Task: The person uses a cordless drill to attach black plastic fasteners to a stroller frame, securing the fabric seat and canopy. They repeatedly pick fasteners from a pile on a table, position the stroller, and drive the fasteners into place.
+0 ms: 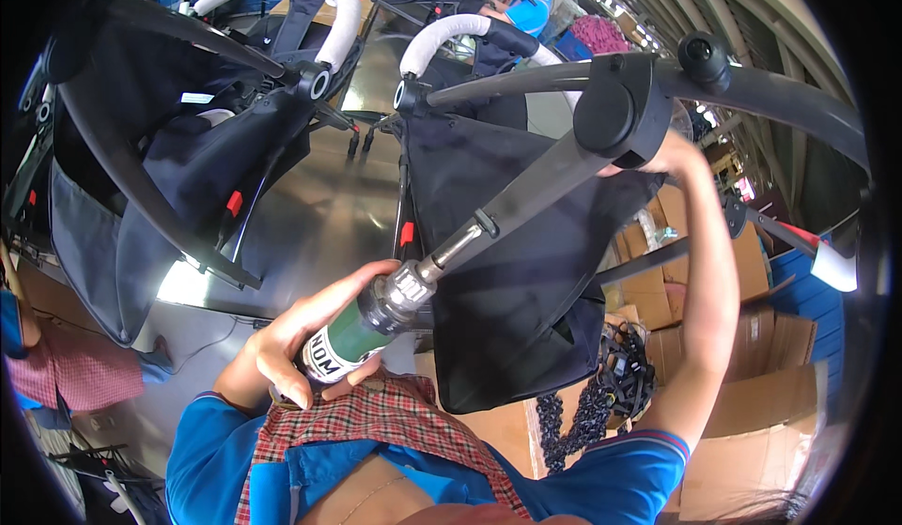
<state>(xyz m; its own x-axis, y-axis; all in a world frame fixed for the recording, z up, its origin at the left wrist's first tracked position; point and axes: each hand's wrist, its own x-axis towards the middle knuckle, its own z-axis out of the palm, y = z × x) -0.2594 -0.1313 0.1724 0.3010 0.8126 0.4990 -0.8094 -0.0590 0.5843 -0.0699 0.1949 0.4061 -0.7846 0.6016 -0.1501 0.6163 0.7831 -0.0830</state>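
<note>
Dark fabric dominates the view: the stroller seat (507, 271) hangs in front of you at centre, its cloth falling from a curved black frame tube (780, 93) that arches across the upper right. A round black hinge (615, 107) joins that tube to a grey strut (526, 201), which slopes down and left toward your chest. A second stroller (178, 159), also dark, with a white padded bar, stands to your left on the shiny metal bench (319, 215). Cardboard boxes (752, 403) are stacked at lower right, with a heap of black chain-like parts (592, 403) just beside them.

Your right hand (672, 154) is raised behind the hinge and touches it; its fingers are hidden by the hinge, so you cannot tell how they lie. Your left hand (301, 337) wraps the green body of a powered driver (362, 332), fingers curled together around the barrel and thumb lying along its upper side. The driver's metal nose (413, 281) meets the lower end of the strut, in line with it. A person in a blue shirt (531, 8) sits at the far end of the bench, well apart from you.
</note>
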